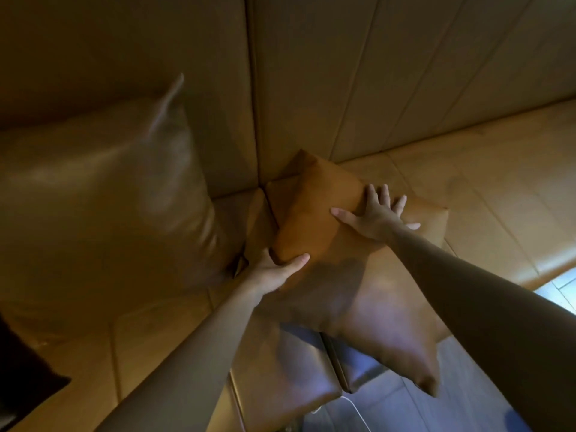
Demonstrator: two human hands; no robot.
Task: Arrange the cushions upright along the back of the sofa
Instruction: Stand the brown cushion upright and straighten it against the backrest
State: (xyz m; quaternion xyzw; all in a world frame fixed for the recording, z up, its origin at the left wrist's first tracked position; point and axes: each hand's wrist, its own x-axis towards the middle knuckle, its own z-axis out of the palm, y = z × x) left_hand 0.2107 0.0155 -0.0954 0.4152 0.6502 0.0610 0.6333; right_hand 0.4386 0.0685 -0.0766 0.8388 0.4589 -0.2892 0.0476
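A small orange-brown cushion [314, 210] lies tilted on top of a larger tan leather cushion [367, 294], which rests flat on the sofa seat with one corner hanging over the front edge. My left hand [277, 269] grips the small cushion's near corner, thumb on top. My right hand [377, 213] presses on its right edge with fingers spread, partly on the larger cushion. At the left a big tan cushion [106, 198] stands upright against the sofa back [311, 73], blurred.
The sofa seat [486, 188] stretches away to the right along the panelled back. A dark object [21, 369] sits at the lower left. Tiled floor [389, 410] and a thin white cable [352, 403] show below the seat's front edge.
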